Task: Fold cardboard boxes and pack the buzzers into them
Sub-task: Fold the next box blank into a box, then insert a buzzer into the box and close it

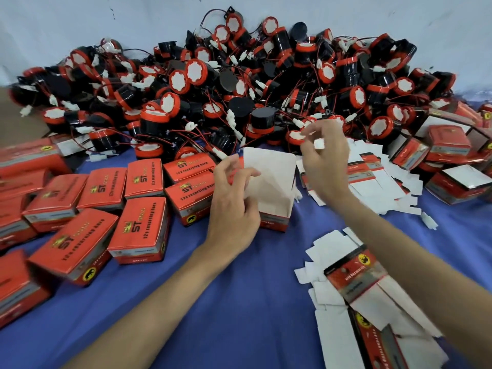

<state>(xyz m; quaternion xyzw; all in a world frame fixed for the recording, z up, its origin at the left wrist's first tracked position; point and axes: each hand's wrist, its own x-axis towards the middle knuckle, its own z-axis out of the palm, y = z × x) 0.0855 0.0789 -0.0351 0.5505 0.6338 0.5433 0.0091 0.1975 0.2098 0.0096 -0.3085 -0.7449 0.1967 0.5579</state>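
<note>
A person's two bare arms reach over a blue-covered worktop point(239, 302) at a packing station. The left grip point(234, 201) holds the left side of an open box point(271, 182), fingers curled against its wall and thumb lying across the white inside. The box stands upright on the worktop between the two hands, its lid flap raised and its red printed front facing the camera. It sits just in front of the buzzers point(239, 89).

The right grip point(326, 161) hovers above and to the right of the box, thumb and fingertips nearly closed in a pinch on a small white plug point(318, 143). Motion blur hides which buzzer the plug belongs to.

The buzzers, black cylinders with red rims, white faces and red-and-black leads ending in white plugs, lie heaped against the pale wall point(80, 20) across the back of the worktop.

Closed boxes point(141, 235), red with yellow lettering, crowd the left side, some touching, some tilted. Flat blanks point(356, 286), white side mostly up, lie in a loose stack under the right forearm, and more blanks point(372, 171) are spread beyond the right hand. At the far right, opened boxes point(450, 147) are piled beside the heap.
</note>
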